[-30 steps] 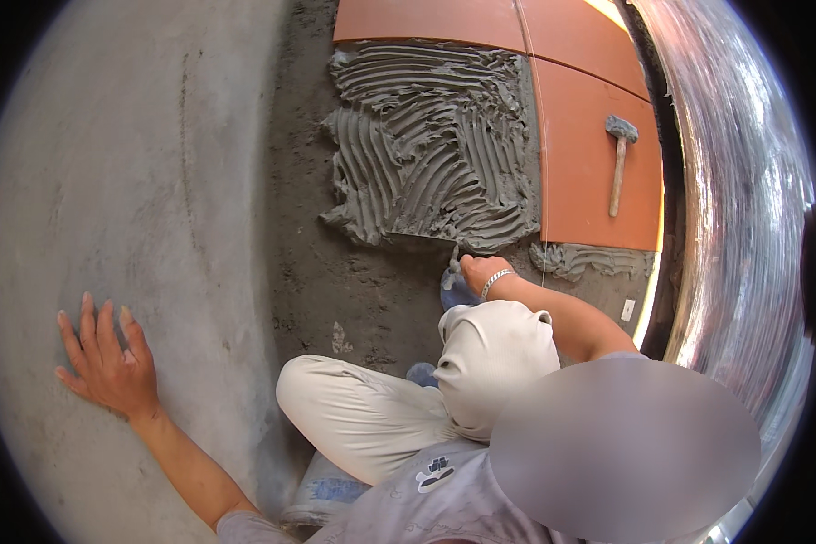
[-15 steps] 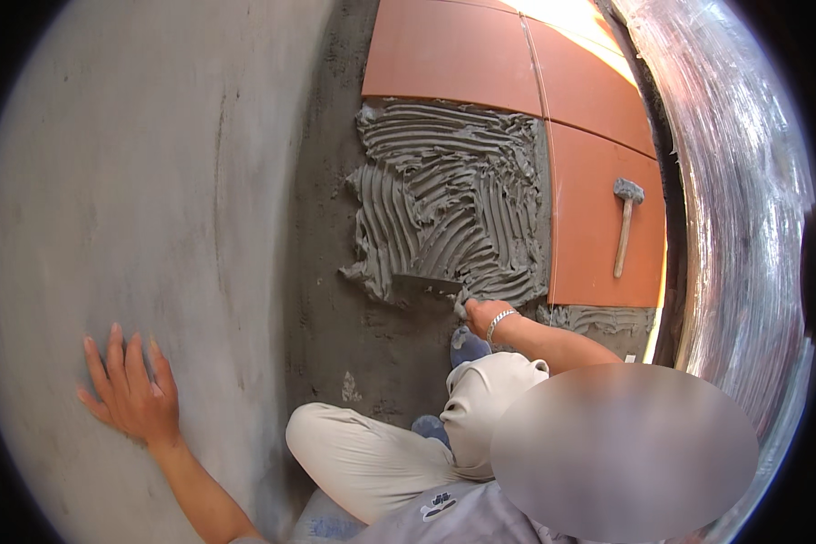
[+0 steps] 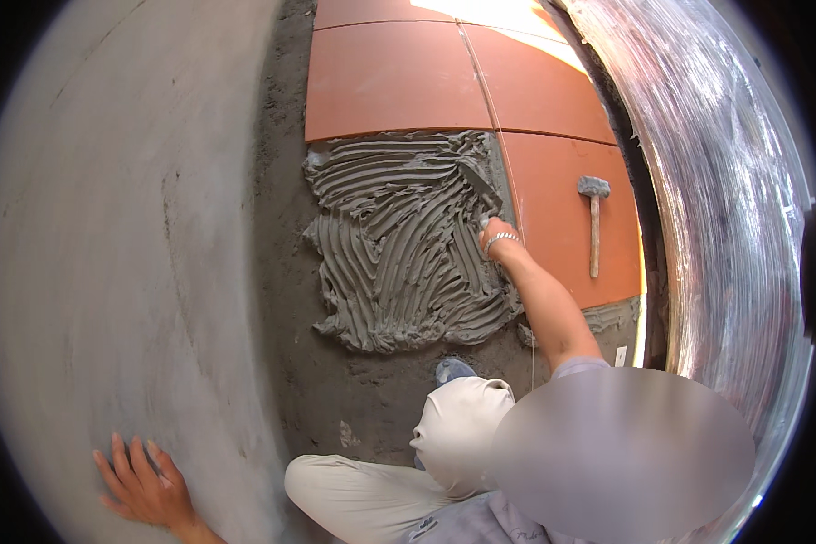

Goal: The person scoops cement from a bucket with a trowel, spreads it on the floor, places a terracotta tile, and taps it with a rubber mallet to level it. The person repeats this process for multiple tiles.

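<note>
My right hand (image 3: 491, 228), a bracelet on its wrist, reaches forward over a bed of combed grey mortar (image 3: 390, 254). It grips a trowel (image 3: 474, 179) whose dark blade lies in the mortar at the bed's far right corner, next to the orange tiles (image 3: 390, 82). My left hand (image 3: 145, 485) rests flat, fingers spread, on the smooth concrete (image 3: 109, 227) at the lower left and holds nothing.
A mallet (image 3: 594, 222) lies on the orange tile right of the mortar. Clear plastic sheeting (image 3: 725, 208) covers the wall on the right. My bent knee in light trousers (image 3: 462, 426) and a shoe tip (image 3: 451, 369) sit on rough grey ground below the mortar.
My right hand has stretched from the near edge of the mortar bed to its far right corner. My left hand has stayed flat on the concrete.
</note>
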Tool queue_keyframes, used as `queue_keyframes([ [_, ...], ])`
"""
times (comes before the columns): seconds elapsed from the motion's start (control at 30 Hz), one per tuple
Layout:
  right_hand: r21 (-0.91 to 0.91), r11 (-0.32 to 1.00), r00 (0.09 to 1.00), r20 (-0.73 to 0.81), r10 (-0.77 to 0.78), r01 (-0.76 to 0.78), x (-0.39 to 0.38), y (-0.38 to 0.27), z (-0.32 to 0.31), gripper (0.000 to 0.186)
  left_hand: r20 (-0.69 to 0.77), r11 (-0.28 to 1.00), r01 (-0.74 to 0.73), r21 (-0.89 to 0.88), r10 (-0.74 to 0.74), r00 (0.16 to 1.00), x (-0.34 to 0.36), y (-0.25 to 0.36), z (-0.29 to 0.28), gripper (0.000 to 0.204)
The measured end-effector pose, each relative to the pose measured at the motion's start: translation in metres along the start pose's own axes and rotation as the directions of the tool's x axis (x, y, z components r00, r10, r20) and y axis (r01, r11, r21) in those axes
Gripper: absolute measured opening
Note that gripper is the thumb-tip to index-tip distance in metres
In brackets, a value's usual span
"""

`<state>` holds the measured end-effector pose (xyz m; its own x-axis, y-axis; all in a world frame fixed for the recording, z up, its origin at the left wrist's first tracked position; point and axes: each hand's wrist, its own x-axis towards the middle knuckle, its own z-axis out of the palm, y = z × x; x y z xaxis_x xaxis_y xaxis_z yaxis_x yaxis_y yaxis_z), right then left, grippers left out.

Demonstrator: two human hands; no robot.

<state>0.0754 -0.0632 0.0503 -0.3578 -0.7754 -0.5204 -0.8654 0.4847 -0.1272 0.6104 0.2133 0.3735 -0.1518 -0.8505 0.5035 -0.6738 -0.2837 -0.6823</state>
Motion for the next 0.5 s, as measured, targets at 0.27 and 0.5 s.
queue_keyframes([
  [0.27, -0.046, 0.997, 0.998, 0.024, -0.057, 0.058, 0.048, 0.003, -0.014, 0.034, 0.02, 1.0, -0.016, -0.005, 0.016, 1.0, 0.001, -0.001, 0.0, 0.015],
  [0.5, 0.15, 0.971, 0.982, 0.052, 0.181, -0.187, 0.029, -0.029, -0.026, 0.043, 0.012, 0.998, -0.054, 0.013, 0.053, 0.999, 0.001, -0.001, 0.001, 0.019],
])
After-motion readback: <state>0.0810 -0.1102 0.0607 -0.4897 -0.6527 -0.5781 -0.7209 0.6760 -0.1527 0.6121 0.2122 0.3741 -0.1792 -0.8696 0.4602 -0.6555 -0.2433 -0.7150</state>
